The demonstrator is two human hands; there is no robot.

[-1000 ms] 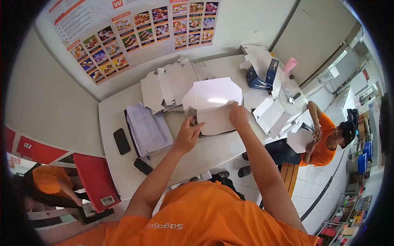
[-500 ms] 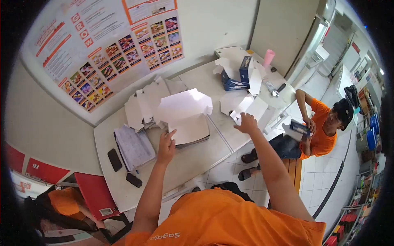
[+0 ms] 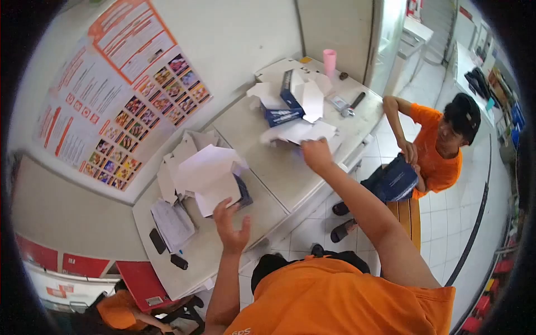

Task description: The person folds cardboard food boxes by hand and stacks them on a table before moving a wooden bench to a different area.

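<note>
My left hand (image 3: 233, 226), fingers apart and holding nothing, is just in front of a stack of white cardboard boxes (image 3: 206, 178) with a dark blue side. My right hand (image 3: 318, 154) is closed on the near edge of a flattened white carton (image 3: 304, 132), whose left part is blurred. Behind that carton stand folded dark blue boxes (image 3: 283, 115) with white flaps open.
A clipboard with papers (image 3: 173, 223), a phone (image 3: 157, 240) and a small black object (image 3: 179, 262) lie at the left. A pink cup (image 3: 329, 62) and a tape dispenser (image 3: 352, 106) are at the back. A co-worker (image 3: 438, 148) sits at the right, holding a blue box.
The view has turned. My right hand has closed on the white carton and moved it from the table's edge. My left hand has come away from the box stack. The co-worker's box is turned differently.
</note>
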